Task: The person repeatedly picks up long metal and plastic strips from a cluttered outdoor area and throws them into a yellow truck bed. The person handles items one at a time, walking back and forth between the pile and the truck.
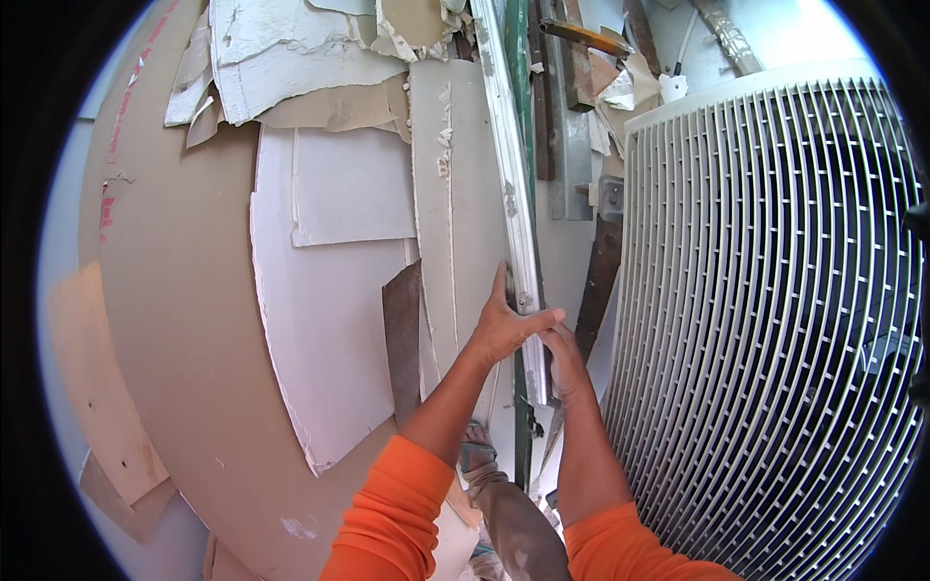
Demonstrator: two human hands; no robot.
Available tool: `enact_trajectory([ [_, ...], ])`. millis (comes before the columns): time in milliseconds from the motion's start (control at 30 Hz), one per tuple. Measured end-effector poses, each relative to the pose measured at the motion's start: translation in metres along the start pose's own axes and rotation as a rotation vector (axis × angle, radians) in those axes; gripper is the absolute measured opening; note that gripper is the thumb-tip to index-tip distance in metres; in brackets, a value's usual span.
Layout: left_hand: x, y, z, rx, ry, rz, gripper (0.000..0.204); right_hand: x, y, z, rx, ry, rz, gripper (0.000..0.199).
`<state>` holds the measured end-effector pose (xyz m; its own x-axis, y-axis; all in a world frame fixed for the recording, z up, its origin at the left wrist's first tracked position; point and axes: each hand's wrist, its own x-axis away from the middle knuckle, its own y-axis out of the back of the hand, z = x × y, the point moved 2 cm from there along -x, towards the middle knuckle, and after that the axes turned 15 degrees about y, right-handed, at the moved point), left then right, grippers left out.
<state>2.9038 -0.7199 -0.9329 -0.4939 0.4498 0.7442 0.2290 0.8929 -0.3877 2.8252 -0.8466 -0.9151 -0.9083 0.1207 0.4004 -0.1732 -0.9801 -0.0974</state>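
A long silvery metal channel with grey smudges runs from the top edge down to between my forearms. My left hand is around its lower part from the left side, thumb across the front face and one finger pointing up along its edge. From the right side, my right hand is closed on the same channel just below; most of its fingers are hidden behind the metal. Behind the channel stands a narrow green metal bar. Close to my left hand is a grey drywall strip with a ragged ridge.
Large brown drywall sheets and white broken pieces lean on the left. At right stands a big white plastic grille. Wood and metal offcuts, with an orange-edged tool, lie at the top. My leg shows below.
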Motion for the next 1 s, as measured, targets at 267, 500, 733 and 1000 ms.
enact_trajectory([
  [267, 0.025, -0.018, -0.040, -0.016, -0.346, 0.108, 0.115, 0.008, -0.022, 0.078, 0.466, 0.430, 0.055, 0.085],
  [500, 0.045, 0.006, -0.095, -0.020, -0.340, -0.013, 0.109, -0.032, -0.018, 0.113, 0.080, 0.233, 0.083, 0.084],
  [733, 0.084, 0.026, -0.140, -0.073, -0.323, -0.100, 0.094, -0.150, 0.007, 0.013, 0.859, 0.220, -0.721, 0.104],
  [1000, 0.137, 0.057, -0.165, -0.063, -0.341, -0.119, 0.092, -0.194, 0.044, -0.004, 0.770, 0.455, -0.788, 0.073],
])
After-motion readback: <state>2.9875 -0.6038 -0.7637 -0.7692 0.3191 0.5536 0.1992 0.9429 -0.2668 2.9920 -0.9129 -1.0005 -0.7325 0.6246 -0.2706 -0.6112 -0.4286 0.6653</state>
